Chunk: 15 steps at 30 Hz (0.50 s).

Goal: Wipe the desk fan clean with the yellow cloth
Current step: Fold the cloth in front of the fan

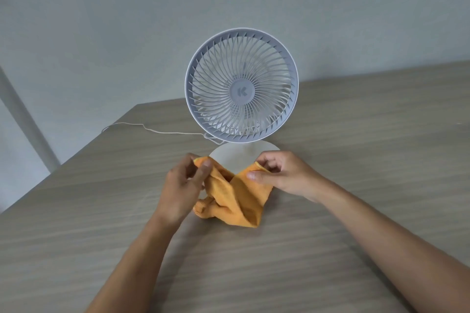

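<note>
A white desk fan (241, 85) stands upright on the wooden table, its round grille facing me and its flat round base (229, 157) just behind my hands. The yellow cloth (236, 198) hangs crumpled between my hands, its lower folds resting on the table in front of the base. My left hand (183, 185) pinches the cloth's left top corner between thumb and fingers. The right top corner is pinched by my right hand (279, 173). Both hands are held a little above the table, just short of the fan's base.
A thin white cord (152, 129) runs from the fan's back leftward to the table's left edge. The wooden table (356, 147) stretches to the right and toward me. A plain grey wall stands behind, with a pale post (25, 119) at the far left.
</note>
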Motion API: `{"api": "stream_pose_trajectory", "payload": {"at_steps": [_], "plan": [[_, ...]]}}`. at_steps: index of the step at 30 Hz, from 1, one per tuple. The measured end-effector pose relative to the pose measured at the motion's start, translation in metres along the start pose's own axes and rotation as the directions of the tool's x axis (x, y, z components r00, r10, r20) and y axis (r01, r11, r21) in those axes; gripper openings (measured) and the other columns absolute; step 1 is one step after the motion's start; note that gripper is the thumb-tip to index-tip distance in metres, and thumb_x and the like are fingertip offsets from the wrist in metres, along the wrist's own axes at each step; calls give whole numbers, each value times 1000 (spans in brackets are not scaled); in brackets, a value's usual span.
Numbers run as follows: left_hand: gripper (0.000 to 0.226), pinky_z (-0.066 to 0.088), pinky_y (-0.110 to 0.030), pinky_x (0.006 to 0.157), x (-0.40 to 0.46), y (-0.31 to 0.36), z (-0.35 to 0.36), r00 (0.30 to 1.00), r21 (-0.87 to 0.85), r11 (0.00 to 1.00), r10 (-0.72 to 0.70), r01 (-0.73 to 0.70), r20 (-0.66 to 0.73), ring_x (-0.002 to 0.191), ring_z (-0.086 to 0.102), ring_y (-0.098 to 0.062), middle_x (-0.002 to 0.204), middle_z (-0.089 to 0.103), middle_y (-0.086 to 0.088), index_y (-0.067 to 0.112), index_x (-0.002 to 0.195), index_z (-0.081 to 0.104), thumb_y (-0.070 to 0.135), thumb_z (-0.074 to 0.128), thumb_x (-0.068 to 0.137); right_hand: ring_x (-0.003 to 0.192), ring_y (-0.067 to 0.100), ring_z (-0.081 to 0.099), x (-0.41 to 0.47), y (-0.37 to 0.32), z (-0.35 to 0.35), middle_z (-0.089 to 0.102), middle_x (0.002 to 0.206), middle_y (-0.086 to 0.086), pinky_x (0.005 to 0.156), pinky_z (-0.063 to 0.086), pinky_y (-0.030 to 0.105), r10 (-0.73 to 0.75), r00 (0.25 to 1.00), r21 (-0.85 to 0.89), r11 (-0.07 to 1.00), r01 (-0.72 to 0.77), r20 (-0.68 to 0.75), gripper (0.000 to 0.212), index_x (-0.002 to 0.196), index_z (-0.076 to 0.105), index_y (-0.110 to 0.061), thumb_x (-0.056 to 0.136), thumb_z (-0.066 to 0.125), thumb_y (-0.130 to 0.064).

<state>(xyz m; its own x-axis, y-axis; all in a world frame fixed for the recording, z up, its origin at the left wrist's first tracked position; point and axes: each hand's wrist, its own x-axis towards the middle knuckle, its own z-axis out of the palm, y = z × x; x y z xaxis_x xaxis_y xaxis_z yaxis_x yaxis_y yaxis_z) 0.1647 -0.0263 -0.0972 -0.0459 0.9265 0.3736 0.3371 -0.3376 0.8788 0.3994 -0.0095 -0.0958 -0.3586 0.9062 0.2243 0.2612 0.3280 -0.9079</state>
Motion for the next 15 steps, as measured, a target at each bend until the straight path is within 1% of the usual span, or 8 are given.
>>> {"api": "stream_pose_trajectory", "payload": {"at_steps": [3, 4, 6, 7, 9, 12, 13, 15], "plan": [[15, 56, -44, 71, 4, 1, -5, 985, -154, 987, -80, 56, -155, 74, 64, -18, 78, 66, -7, 14, 85, 58, 25, 56, 95, 71, 11, 53, 1, -2, -4, 61, 75, 2, 65, 41, 23, 27, 997, 34, 999, -25, -78, 10, 85, 67, -7, 86, 74, -13], [15, 55, -45, 71, 5, 1, -7, 973, -191, 979, -109, 70, -203, 76, 63, -20, 80, 65, -6, 15, 85, 58, 25, 56, 95, 68, 11, 51, 1, -3, -6, 58, 73, 3, 63, 40, 24, 38, 993, 59, 998, -32, -114, 11, 86, 65, -3, 86, 73, -10], [16, 51, -44, 69, 7, 1, -14, 951, -243, 967, -144, 77, -274, 76, 58, -22, 81, 63, -6, 18, 82, 57, 27, 55, 95, 54, 10, 50, 3, -7, -9, 53, 64, 1, 50, 41, 22, 79, 981, 137, 989, -55, -179, 6, 88, 63, -4, 86, 67, -1], [15, 48, -43, 67, 7, 0, -16, 945, -261, 962, -154, 77, -289, 76, 55, -21, 81, 63, -5, 19, 82, 56, 27, 55, 95, 46, 8, 48, 3, -8, -12, 51, 58, -3, 44, 40, 21, 100, 974, 135, 988, -73, -204, 10, 89, 64, -7, 86, 64, 2], [10, 43, -37, 65, 7, 0, -18, 947, -300, 951, -162, 75, -277, 76, 51, -18, 79, 62, 1, 21, 87, 60, 27, 56, 95, 40, 5, 42, 2, -8, -20, 46, 50, -11, 39, 37, 20, 89, 970, -31, 995, -99, -226, 13, 87, 68, -13, 84, 61, -2], [10, 43, -28, 66, 5, 2, -13, 961, -294, 953, -145, 72, -235, 71, 51, -8, 80, 62, 8, 24, 99, 67, 26, 60, 92, 44, 4, 37, -1, -7, -26, 44, 46, -12, 47, 32, 22, 39, 991, -327, 942, -80, -130, 8, 75, 70, -14, 78, 64, -18], [10, 44, -27, 67, 4, 3, -10, 966, -283, 957, -133, 67, -222, 71, 52, -6, 81, 63, 8, 24, 98, 69, 25, 62, 91, 46, 5, 36, -1, -4, -26, 46, 47, -10, 49, 31, 24, 43, 993, -386, 919, -82, -109, 13, 71, 70, -12, 76, 65, -23], [7, 46, -26, 66, 3, 5, -7, 974, -263, 962, -123, 70, -192, 72, 54, -7, 82, 65, 5, 21, 93, 70, 23, 64, 89, 48, 10, 40, -1, 2, -24, 53, 50, 0, 50, 33, 27, 35, 994, -500, 862, -82, -102, 32, 64, 67, -8, 73, 63, -39]]}}
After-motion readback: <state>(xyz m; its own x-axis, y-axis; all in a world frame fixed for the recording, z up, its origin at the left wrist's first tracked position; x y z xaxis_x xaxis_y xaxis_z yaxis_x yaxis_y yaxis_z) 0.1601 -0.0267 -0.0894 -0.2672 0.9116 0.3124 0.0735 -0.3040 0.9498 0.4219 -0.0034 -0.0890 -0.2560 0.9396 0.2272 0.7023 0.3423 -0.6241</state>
